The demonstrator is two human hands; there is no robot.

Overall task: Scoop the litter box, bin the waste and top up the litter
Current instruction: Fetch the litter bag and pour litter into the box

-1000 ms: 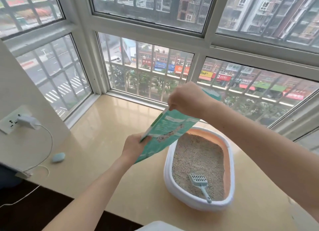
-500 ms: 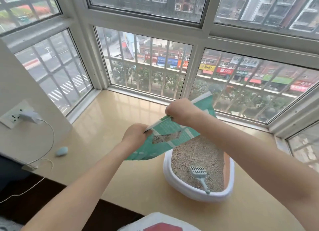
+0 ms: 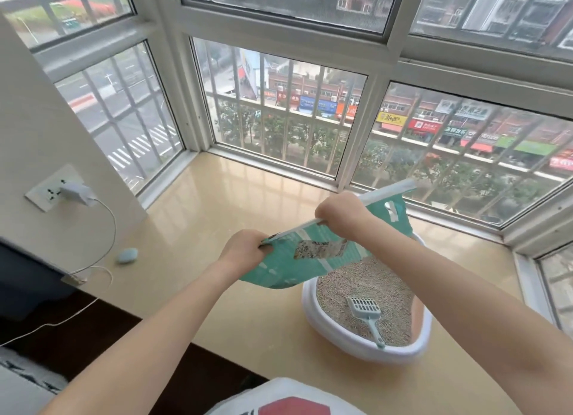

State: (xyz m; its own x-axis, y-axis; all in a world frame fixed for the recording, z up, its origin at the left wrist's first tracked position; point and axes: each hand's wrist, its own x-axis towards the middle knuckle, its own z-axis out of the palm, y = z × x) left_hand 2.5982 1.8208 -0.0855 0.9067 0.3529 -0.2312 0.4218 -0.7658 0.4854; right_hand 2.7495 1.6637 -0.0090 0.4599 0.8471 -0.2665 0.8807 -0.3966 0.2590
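Observation:
A teal litter bag [image 3: 310,259] hangs flat and limp in the air over the left end of the white litter box [image 3: 341,337]. My left hand [image 3: 245,250] pinches its lower left corner. My right hand [image 3: 344,213] grips the bag's white top edge further right. The box on the beige sill is filled with grey litter [image 3: 366,287]. A pale blue scoop [image 3: 366,312] lies on the litter near the front rim, handle toward me.
The beige window sill [image 3: 217,203] is bounded by barred windows behind and to the left. A small blue oval object [image 3: 127,255] lies at the sill's left. A wall socket with charger [image 3: 74,192] and cable hangs left. A white and red bag [image 3: 288,402] sits at the bottom.
Both hands have lowered the teal bag and turned it flatter, its top edge now stretched between them. The view has tilted downward slightly.

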